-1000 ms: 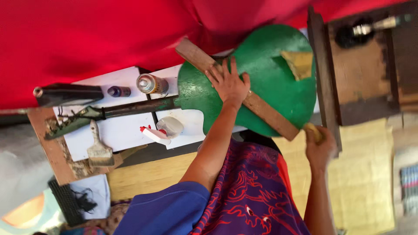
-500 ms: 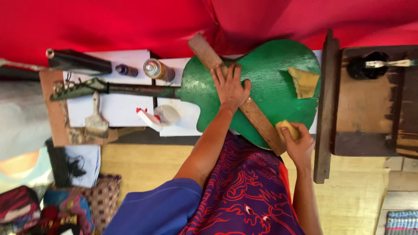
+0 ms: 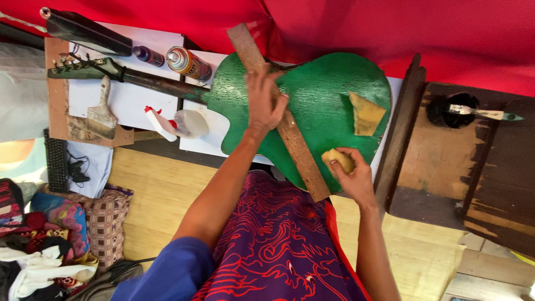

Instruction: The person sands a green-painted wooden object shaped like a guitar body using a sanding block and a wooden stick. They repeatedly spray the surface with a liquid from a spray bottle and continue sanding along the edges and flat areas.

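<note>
White table (image 3: 134, 103); sandpaper (image 3: 339, 159) in right hand (image 3: 352, 177).

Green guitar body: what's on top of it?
On the guitar body: a wooden slat lying diagonally, left hand pressing it, a loose sandpaper scrap, and the right hand holding a yellow pad. The surface beneath these is hidden.

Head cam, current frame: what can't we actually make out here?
- Guitar body: the stretch under the wooden plank and left hand is covered.
- Yellow pad: mostly wrapped by the right hand fingers, so its shape is unclear.
- Spray can: label too small to tell.
- Dark pot with brush: contents too dark to see.
</note>
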